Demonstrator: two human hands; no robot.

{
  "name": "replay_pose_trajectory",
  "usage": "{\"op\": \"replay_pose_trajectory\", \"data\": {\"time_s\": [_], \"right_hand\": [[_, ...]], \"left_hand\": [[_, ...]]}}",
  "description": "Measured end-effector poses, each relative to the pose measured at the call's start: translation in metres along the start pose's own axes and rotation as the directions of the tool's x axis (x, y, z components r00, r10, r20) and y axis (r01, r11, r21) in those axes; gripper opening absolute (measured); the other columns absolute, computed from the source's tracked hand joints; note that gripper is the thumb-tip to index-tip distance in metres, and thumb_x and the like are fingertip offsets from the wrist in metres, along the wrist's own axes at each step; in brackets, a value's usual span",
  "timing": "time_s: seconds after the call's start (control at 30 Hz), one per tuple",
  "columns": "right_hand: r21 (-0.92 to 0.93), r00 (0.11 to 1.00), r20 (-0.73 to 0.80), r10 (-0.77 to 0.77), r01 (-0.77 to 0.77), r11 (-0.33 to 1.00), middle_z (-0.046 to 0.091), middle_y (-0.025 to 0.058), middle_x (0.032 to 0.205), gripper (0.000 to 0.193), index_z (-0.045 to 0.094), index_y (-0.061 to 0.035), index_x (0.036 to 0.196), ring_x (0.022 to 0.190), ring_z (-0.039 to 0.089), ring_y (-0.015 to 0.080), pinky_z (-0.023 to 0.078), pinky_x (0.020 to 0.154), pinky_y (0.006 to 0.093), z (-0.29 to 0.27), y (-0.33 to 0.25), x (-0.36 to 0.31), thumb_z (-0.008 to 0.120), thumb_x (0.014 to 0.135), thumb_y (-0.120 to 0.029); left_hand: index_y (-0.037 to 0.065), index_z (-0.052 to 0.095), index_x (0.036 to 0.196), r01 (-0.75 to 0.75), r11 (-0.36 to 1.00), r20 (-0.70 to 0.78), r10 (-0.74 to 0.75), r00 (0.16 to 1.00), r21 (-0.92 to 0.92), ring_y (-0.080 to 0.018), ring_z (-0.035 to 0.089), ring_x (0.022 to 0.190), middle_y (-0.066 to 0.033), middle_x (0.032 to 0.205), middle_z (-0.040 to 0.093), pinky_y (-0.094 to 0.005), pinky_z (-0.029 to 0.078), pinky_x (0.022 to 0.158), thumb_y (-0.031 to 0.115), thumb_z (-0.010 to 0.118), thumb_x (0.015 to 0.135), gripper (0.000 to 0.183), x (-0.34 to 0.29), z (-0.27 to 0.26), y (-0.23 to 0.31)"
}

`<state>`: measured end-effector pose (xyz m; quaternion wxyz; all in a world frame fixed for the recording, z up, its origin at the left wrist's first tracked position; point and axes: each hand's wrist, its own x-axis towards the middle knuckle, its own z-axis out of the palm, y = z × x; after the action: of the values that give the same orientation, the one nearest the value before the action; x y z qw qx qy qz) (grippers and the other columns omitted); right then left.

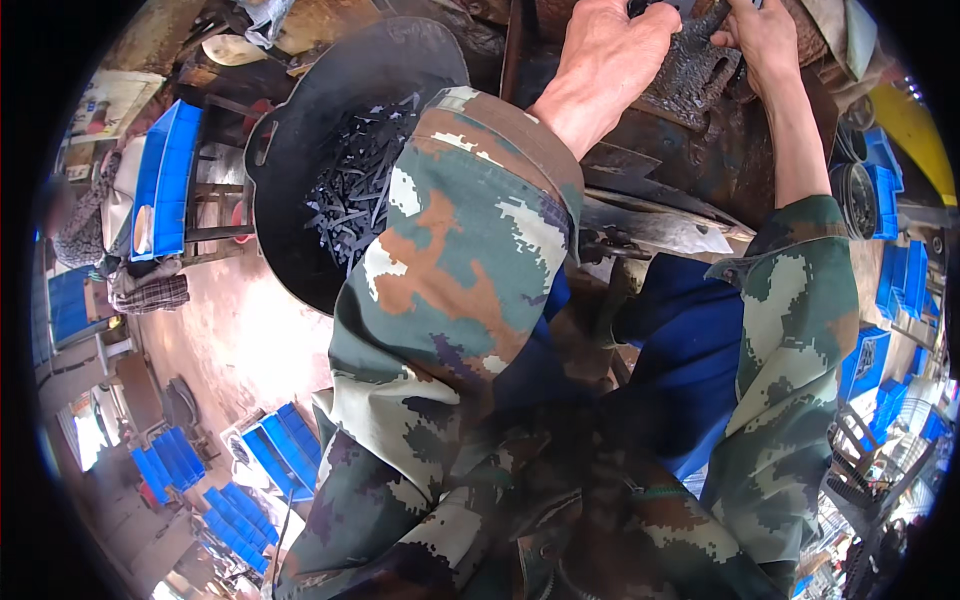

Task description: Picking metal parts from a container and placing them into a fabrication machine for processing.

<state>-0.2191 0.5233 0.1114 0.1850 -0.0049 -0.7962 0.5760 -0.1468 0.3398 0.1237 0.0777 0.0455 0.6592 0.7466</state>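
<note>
Both hands are at the top edge, over a greasy, dark metal surface with an oblong slot. My left hand is closed, its fingers curled around a small dark piece that the picture's edge mostly cuts off. To its right, my right hand is closed too, thumb and fingers bent beside the dark metal. What it holds, if anything, I cannot make out. Left of my left sleeve stands a wide black basin with a cut-out handle. Many thin dark strips lie in it, partly hidden by the sleeve.
A rusty metal bench lies under my hands. Blue bins stand at the left, with more blue trays lower down. Further blue bins line the right side. Another person sits at the far left.
</note>
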Motion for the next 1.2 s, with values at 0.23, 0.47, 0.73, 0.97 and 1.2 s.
{"op": "replay_pose_trajectory", "data": {"time_s": [0.23,0.47,0.73,0.97,1.2], "right_hand": [[0.011,0.999,-0.026,0.027,-0.026,1.000,0.065,0.0041,0.083,0.023,0.058,-0.0040,0.101,0.053,0.055,0.0126,0.047,0.040,0.0257,0.003,-0.007,-0.004,0.062,0.097,-0.026],[0.026,0.999,-0.029,0.014,-0.014,1.000,0.065,0.0038,0.082,0.022,0.058,-0.0044,0.099,0.051,0.054,0.0128,0.046,0.040,0.0259,-0.001,0.000,0.000,0.062,0.096,-0.026],[0.029,0.999,-0.019,0.029,-0.029,0.999,0.064,0.0038,0.079,0.022,0.058,-0.0043,0.098,0.049,0.053,0.0125,0.046,0.040,0.0261,-0.001,0.000,0.000,0.063,0.096,-0.026],[0.018,0.999,-0.019,0.038,-0.038,0.999,0.064,0.0046,0.078,0.022,0.058,-0.0045,0.098,0.049,0.052,0.0125,0.046,0.040,0.0262,0.000,-0.003,-0.001,0.063,0.096,-0.026],[0.009,0.998,-0.034,0.054,-0.053,0.999,0.063,0.0050,0.078,0.022,0.058,-0.0046,0.099,0.050,0.052,0.0124,0.046,0.040,0.0262,0.000,-0.003,-0.002,0.063,0.096,-0.026]], "left_hand": [[-0.002,0.060,0.095,-0.069,0.997,-0.025,0.070,0.997,0.031,-0.0107,0.042,0.065,0.0000,0.072,0.048,-0.0302,0.036,0.060,0.020,0.056,0.090,0.022,0.007,0.001,-0.011],[-0.003,0.061,0.098,-0.014,0.999,0.003,0.014,1.000,0.033,-0.0120,0.044,0.068,-0.0016,0.073,0.050,-0.0314,0.038,0.062,0.020,0.057,0.089,0.026,0.000,0.002,-0.003],[-0.008,0.060,0.106,-0.055,0.997,-0.048,0.058,0.997,0.047,-0.0147,0.048,0.073,-0.0052,0.078,0.054,-0.0323,0.040,0.067,0.022,0.057,0.088,0.034,0.006,0.004,-0.012],[-0.010,0.058,0.116,-0.095,0.989,-0.018,0.098,0.995,0.110,-0.0191,0.052,0.083,-0.0116,0.090,0.058,-0.0346,0.042,0.076,0.024,0.057,0.087,0.044,0.010,-0.001,-0.016],[-0.011,0.056,0.119,-0.082,0.991,-0.018,0.084,0.996,0.105,-0.0222,0.054,0.089,-0.0156,0.098,0.060,-0.0359,0.043,0.081,0.026,0.057,0.087,0.049,0.010,-0.001,-0.016]]}}
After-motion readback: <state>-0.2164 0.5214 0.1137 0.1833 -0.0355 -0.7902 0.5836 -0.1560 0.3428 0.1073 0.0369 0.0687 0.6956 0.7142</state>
